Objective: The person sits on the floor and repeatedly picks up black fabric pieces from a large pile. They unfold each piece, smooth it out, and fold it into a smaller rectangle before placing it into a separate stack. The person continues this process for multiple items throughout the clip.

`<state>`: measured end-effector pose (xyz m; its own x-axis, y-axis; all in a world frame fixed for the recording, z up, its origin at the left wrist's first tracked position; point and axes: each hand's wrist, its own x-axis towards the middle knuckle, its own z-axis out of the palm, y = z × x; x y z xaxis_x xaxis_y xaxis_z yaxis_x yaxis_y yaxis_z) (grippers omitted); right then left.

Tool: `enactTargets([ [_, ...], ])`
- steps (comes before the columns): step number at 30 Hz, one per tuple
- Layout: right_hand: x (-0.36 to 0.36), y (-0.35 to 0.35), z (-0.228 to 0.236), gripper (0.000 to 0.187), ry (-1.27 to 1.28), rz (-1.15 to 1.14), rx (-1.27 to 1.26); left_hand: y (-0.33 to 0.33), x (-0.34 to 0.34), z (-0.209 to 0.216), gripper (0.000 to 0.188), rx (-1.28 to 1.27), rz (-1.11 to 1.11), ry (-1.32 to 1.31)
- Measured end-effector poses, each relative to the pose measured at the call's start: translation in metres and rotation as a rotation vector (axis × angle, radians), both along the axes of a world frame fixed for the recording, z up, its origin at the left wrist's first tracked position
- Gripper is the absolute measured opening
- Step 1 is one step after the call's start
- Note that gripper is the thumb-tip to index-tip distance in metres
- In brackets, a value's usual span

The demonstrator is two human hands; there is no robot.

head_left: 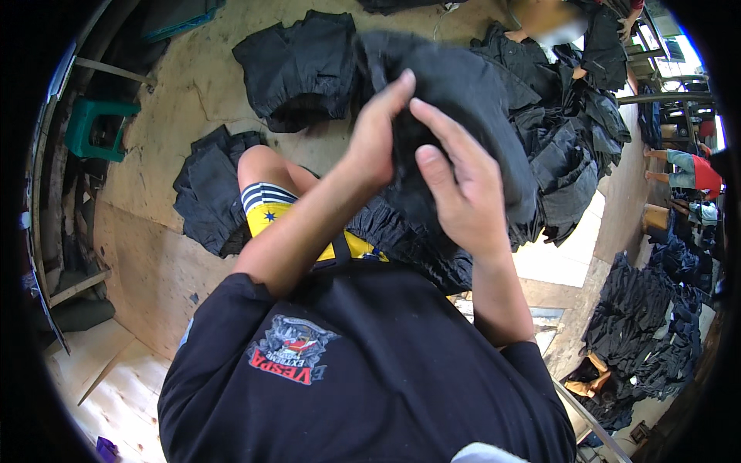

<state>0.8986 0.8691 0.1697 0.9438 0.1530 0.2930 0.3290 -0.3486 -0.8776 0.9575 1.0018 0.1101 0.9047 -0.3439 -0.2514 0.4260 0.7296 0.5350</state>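
Observation:
A black garment (pixel 471 100), smeared by motion, spreads in front of me beyond my hands. My left hand (pixel 378 135) is beside its left edge, seen edge-on with the fingers stretched out. My right hand (pixel 467 181) is in front of the cloth, fingers extended and thumb apart. Neither hand shows a grip on the garment; whether the palms touch it I cannot tell. More dark gathered cloth (pixel 401 235) lies across my lap. Black trousers with a gathered waistband (pixel 301 69) lie folded on the floor ahead, and another black garment pile (pixel 216 189) is beside my left knee.
A heap of black garments (pixel 559 154) lies at the right, with another person's hands (pixel 629 27) beyond it. A green plastic stool (pixel 100 130) stands on the left. More dark clothes (pixel 641 324) are piled far right, near a person in a red top (pixel 698 181).

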Motion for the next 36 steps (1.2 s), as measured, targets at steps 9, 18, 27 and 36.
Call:
enactTargets([
  [9,-0.033,-0.054,-0.012,0.030,0.235,-0.121,0.022,0.105,0.157,-0.069,0.046,-0.033,0.444,0.039],
  [18,-0.069,-0.039,-0.107,0.044,0.367,-0.089,-0.938,0.076,0.019,-0.224,0.032,0.457,-0.035,0.284],
  [27,-0.016,-0.098,-0.086,0.025,0.424,-0.419,-0.418,-0.007,-0.042,-0.116,0.092,0.788,-0.250,-0.352],
  [36,-0.016,-0.131,-0.040,0.026,0.461,-0.403,0.036,-0.030,-0.025,-0.049,0.070,0.692,-0.091,-0.534],
])
